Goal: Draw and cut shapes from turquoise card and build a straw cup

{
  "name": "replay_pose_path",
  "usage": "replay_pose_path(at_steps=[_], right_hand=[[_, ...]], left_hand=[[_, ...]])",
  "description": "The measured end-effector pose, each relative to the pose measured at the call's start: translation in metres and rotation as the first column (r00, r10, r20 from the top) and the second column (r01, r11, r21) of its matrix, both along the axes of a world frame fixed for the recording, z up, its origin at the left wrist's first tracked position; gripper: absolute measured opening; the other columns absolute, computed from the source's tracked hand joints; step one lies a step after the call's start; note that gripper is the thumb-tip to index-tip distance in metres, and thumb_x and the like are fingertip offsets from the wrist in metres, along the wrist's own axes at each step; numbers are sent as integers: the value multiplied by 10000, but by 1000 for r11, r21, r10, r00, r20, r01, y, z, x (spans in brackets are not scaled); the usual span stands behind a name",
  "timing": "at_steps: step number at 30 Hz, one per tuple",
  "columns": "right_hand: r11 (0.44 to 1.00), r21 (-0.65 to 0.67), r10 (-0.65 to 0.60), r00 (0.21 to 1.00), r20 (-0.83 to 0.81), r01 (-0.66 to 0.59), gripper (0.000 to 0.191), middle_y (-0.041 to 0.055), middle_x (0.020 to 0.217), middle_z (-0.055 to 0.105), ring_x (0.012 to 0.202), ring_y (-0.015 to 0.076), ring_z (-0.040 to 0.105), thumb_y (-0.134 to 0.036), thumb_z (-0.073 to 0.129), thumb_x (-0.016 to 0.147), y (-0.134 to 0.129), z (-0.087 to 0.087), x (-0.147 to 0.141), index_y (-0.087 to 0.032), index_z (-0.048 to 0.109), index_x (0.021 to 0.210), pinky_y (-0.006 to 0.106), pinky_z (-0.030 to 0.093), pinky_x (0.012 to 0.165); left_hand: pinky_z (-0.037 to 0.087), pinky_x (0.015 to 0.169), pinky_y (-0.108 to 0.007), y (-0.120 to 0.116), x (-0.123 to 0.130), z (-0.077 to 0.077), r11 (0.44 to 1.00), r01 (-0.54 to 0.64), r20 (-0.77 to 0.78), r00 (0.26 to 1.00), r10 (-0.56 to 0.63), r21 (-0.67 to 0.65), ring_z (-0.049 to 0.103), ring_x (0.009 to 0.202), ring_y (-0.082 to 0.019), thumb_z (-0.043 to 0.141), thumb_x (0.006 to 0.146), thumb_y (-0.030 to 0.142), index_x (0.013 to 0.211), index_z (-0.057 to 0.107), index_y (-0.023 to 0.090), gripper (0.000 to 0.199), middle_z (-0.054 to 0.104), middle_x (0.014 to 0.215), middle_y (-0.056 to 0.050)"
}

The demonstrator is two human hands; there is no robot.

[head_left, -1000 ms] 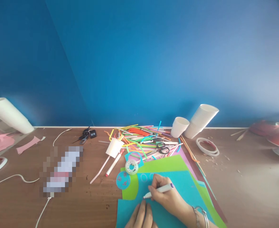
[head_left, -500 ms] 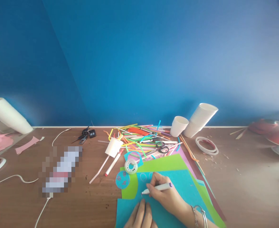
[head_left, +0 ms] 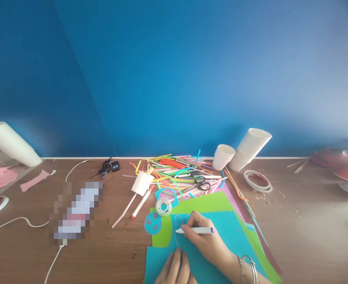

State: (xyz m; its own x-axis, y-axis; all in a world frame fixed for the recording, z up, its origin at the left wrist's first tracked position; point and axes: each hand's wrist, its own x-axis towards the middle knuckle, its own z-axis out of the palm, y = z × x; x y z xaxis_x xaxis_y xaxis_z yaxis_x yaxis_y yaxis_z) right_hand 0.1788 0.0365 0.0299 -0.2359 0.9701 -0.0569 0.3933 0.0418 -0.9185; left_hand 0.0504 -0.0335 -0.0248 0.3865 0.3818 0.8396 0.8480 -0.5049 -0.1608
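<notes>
On blue paper, one hand braces while the other guides a marker

In the head view, the left hand (head_left: 176,270) lies on the blue sheet (head_left: 221,227), its fingers extended, slightly apart and gripping nothing, probably to stop the paper sliding. The right hand (head_left: 205,244) has its fingers closed in a pinch around the white marker (head_left: 202,230), near the writing end, which should give fine control. Its tip is at the upper end of a faint line, below a drawn circle.

Green paper (head_left: 203,204) lies under the blue sheet. The tape roll (head_left: 158,206) and decorated blue disc (head_left: 153,223) sit just beside the work, within easy reach. Straws (head_left: 174,170) and scissors (head_left: 204,187) lie farther back on the tabletop (head_left: 117,260), leaving elbow room.
</notes>
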Motion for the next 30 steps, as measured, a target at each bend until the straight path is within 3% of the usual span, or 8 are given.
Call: replay_pose_path(at_steps=[7, 11, 15, 30], right_hand=[[1000, 15, -10, 1000, 10, 10, 248, -73, 552, 407, 535, 108, 349, -334, 551, 811, 0, 1, 0, -210, 422, 639, 226, 315, 510], [1000, 16, -23, 1000, -1, 23, 254, -75, 548, 404, 534, 109, 347, -344, 547, 815, 0, 0, 0, -212, 414, 643, 225, 314, 508], [999, 16, -41, 999, -17, 41, 259, -77, 544, 390, 524, 108, 331, -354, 536, 826, 0, -3, 0, -215, 406, 649, 225, 300, 494], [998, 65, -30, 999, 27, 28, 234, -74, 532, 392, 510, 104, 346, -263, 501, 813, -1, -7, 3, -221, 367, 625, 225, 303, 491]], left_hand=[[486, 711, -240, 1, 1, 5, 1000, -6, 11, 1000, 5, 14, 652, 753, -137, 325, 865, 49, 582, 492, 182, 354, 676, 736, -13], [486, 700, -252, 2, 4, 4, 997, -46, 120, 992, 39, 57, 653, 724, -141, 314, 874, 58, 557, 464, 182, 372, 665, 703, -14], [479, 726, -240, 1, 0, 8, 1000, 3, 9, 1000, -3, 3, 645, 755, -134, 315, 856, 35, 585, 491, 186, 357, 672, 742, -13], [472, 718, -247, 2, -2, 12, 1000, 2, -7, 1000, -2, 30, 652, 727, -134, 256, 863, 18, 576, 474, 180, 395, 673, 702, -18]])
